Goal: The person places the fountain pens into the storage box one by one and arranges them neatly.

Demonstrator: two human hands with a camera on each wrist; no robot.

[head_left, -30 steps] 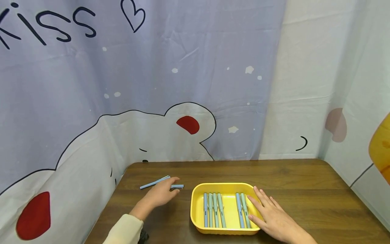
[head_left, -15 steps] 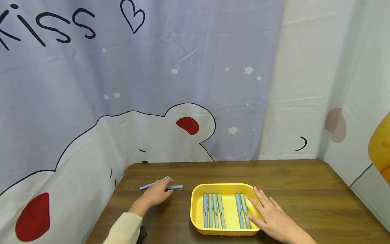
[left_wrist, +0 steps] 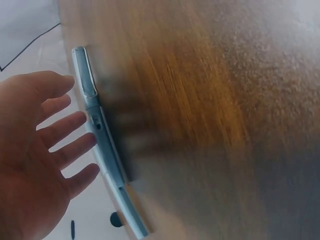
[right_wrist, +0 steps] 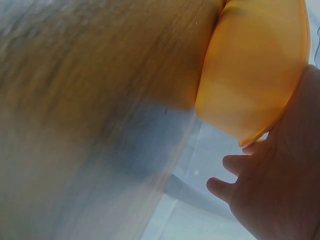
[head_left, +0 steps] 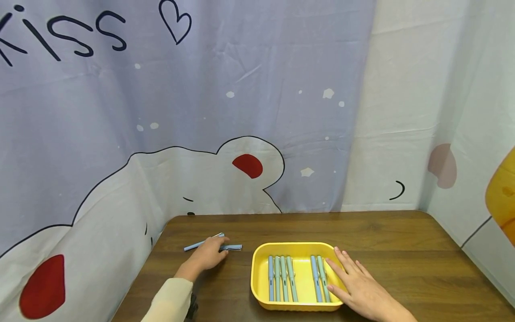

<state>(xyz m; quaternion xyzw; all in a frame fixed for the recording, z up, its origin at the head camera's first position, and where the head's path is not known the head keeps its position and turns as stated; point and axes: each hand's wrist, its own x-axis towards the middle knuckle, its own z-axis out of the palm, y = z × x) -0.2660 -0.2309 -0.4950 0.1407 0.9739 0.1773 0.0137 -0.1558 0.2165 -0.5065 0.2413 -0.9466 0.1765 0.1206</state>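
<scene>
My left hand (head_left: pixel 207 254) is over two light blue pens at the table's left. One pen (head_left: pixel 232 247) shows its capped end right of the fingers; the other pen (head_left: pixel 194 245) lies slanted behind the hand. In the left wrist view the hand (left_wrist: pixel 42 135) has its fingers spread and slightly bent, fingertips right at a blue pen (left_wrist: pixel 102 132), not wrapped round it. My right hand (head_left: pixel 362 286) rests with spread fingers on the right rim of a yellow tray (head_left: pixel 297 306). From the right wrist, its fingers show beside the tray's outer wall (right_wrist: pixel 250 65).
Inside the tray, a blue pen (head_left: pixel 271 279) and several green pens (head_left: pixel 284 279) stand in a row at left. Another blue pen (head_left: pixel 316 279) and green pen (head_left: pixel 323 279) lie at right. A printed curtain (head_left: pixel 257 107) hangs behind the wooden table (head_left: pixel 386 232).
My left hand has drawn slightly left and back over the blue pens, baring more of the right one, then stayed nearly still. The right hand and tray have not moved.
</scene>
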